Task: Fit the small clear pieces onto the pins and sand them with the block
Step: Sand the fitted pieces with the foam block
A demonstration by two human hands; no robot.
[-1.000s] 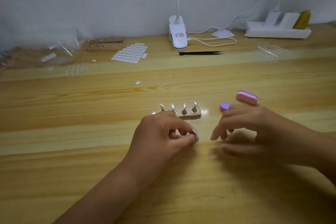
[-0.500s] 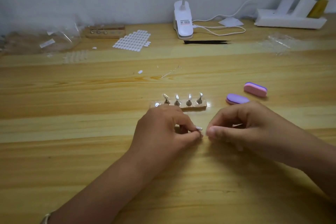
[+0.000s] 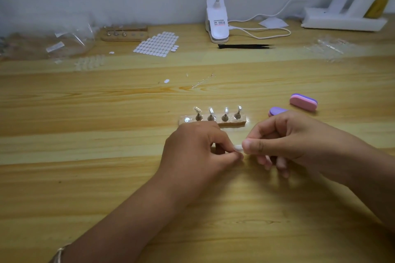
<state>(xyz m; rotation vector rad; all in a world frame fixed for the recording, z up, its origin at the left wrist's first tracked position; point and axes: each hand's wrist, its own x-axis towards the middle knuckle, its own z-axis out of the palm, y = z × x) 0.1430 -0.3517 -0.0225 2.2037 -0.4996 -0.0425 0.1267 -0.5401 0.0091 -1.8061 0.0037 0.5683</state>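
A small wooden holder [image 3: 239, 122] lies mid-table with several metal pins [image 3: 224, 115] standing in it, each topped by a clear piece; its leftmost socket [image 3: 187, 119] has no pin. Just in front, my left hand [image 3: 196, 151] and my right hand [image 3: 286, 139] meet fingertip to fingertip around one small clear piece [image 3: 238, 148], pinched between them. What sits under the piece in my left fingers is hidden. A pink and purple sanding block [image 3: 303, 102] lies to the right, and a purple one [image 3: 276, 111] shows partly behind my right hand.
Along the back stand a white clip lamp [image 3: 217, 25] with its cable, black tweezers [image 3: 244, 46], a sheet of white oval stickers [image 3: 157, 45], a second wooden holder [image 3: 124, 34], plastic bags [image 3: 64, 40], clear pieces [image 3: 327, 48] and a white power strip [image 3: 344, 21].
My right hand came in from the right, away from the sanding blocks, and its fingertips now meet my left hand's on the clear piece. The view has also drawn closer.
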